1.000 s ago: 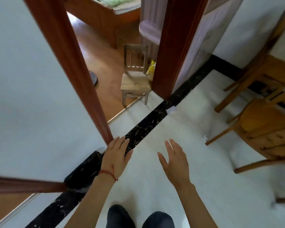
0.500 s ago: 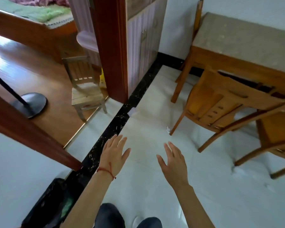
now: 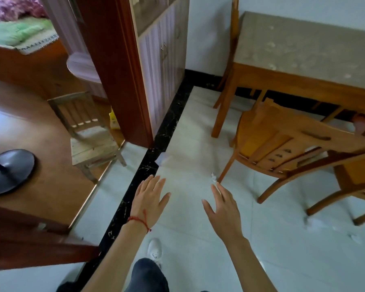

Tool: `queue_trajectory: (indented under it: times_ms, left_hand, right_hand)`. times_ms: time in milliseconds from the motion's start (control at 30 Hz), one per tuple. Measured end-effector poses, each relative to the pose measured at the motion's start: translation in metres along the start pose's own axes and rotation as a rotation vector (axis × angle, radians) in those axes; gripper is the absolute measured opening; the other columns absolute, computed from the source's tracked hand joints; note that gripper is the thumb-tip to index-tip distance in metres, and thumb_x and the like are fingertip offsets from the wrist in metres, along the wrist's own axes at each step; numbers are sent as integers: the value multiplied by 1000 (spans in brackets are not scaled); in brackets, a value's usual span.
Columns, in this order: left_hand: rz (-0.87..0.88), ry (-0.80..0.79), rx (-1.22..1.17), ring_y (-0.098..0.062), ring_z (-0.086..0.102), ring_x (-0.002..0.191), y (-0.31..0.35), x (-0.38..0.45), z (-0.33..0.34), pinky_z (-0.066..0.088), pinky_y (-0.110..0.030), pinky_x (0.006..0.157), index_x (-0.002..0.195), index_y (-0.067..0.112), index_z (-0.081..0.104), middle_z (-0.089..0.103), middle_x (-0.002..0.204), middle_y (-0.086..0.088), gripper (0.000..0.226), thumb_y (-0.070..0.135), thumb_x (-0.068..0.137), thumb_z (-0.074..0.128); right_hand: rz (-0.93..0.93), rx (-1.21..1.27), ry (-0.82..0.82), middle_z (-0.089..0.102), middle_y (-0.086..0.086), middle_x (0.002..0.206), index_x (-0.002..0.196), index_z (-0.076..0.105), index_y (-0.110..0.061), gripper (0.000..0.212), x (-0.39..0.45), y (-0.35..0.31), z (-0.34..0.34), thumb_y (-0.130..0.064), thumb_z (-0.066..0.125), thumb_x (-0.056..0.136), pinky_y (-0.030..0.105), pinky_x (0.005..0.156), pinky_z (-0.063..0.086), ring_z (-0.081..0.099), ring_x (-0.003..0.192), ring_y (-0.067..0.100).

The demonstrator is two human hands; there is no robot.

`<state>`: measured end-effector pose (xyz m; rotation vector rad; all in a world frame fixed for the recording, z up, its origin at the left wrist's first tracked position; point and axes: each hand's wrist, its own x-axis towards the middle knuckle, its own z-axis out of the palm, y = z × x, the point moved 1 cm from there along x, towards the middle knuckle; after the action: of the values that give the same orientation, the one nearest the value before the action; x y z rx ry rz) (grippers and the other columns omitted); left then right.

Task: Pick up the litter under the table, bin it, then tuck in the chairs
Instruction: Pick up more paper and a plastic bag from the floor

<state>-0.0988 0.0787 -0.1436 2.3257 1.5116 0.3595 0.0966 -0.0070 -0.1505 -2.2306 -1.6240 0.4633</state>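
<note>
Biggest thing here is the pale tiled floor w/ a black marbled strip running up it. Top right is the wooden worktop with a speckled grey-beige top, up against the white wall. A light-brown wooden chair with a slatted back is pulled out from it at an angle, and part of a 2nd wooden chair shows at the right edge. Another chair back stands at the worktop's left end.

Left side: dark red-brown door frame, then a room w/ a wood floor, a small worn wooden chair and a round black stand base.

Both hands are out in front, palms down, over the tiles. Left hand has a red string bracelet on the wrist, grip fully open, fingers straight, holding nothing. Right hand same deal, fingers spread, empty.

Litter: a small crumpled white paper scrap on the floor just beside the slatted chair's front leg, right past the right fingertips. More white scraps by the 2nd chair's legs, lower right. White shoe at the bottom.
</note>
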Motion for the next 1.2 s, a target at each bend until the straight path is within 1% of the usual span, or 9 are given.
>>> queue_trajectory:
  times_ms: [167,333,467,567,733,867,967,1100,1200]
  left_hand:
    - [56,32,7,-37,49,121,-33,73,-16,40,-49,100,119,2,54,58,124,-19,43,23,83,62]
    - [47,-18,6,-33,43,127,-49,132,-12,34,-45,106,125,4,50,53,131,-16,45,27,87,56]
    - [33,-54,-9,-32,41,129,-51,179,7,33,-44,106,126,6,49,52,133,-14,45,29,87,55]
    - [7,-87,9,-31,38,131,-51,216,24,31,-42,107,127,7,48,50,135,-13,46,30,88,53]
    - [-30,-137,10,-32,44,127,-44,276,49,37,-44,103,124,7,52,55,130,-15,45,29,86,57]
    - [-38,-157,22,-35,49,121,-47,328,70,41,-48,98,121,5,55,58,125,-18,44,26,83,62]
    - [-66,-179,14,-36,47,123,-56,360,85,37,-48,102,123,5,53,56,127,-18,44,27,85,59]
    - [-79,-223,-21,-36,45,124,-76,396,113,38,-49,102,123,3,52,55,128,-20,44,25,85,59]
    - [-90,-279,-40,-33,40,129,-98,417,144,37,-48,105,127,4,48,51,133,-17,46,27,87,54]
  right_hand:
    - [19,20,12,33,5,148,138,35,-13,54,70,-26,10,-41,44,92,32,108,30,29,136,18]
    - [67,31,14,34,3,148,137,35,-16,56,116,-30,17,-46,42,90,29,106,31,32,135,19]
    - [101,35,-5,37,3,147,137,36,-17,57,160,-10,21,-47,43,90,31,104,35,34,133,19]
    - [118,19,-41,37,4,146,137,36,-16,56,201,10,26,-46,43,90,31,104,34,34,133,19]
    - [152,23,-106,33,4,148,138,34,-18,55,276,44,25,-45,42,91,31,106,31,30,136,20]
    - [154,2,-147,36,5,147,137,38,-17,54,326,68,35,-45,44,90,31,105,34,32,135,21]
    - [166,10,-186,37,5,146,137,37,-17,55,349,79,50,-45,43,90,30,104,33,33,134,21]
    - [218,41,-203,38,5,146,136,37,-16,56,372,92,81,-45,46,89,34,103,38,35,133,22]
    - [253,55,-213,35,4,147,137,36,-16,57,390,102,112,-44,47,89,35,105,37,33,135,21]
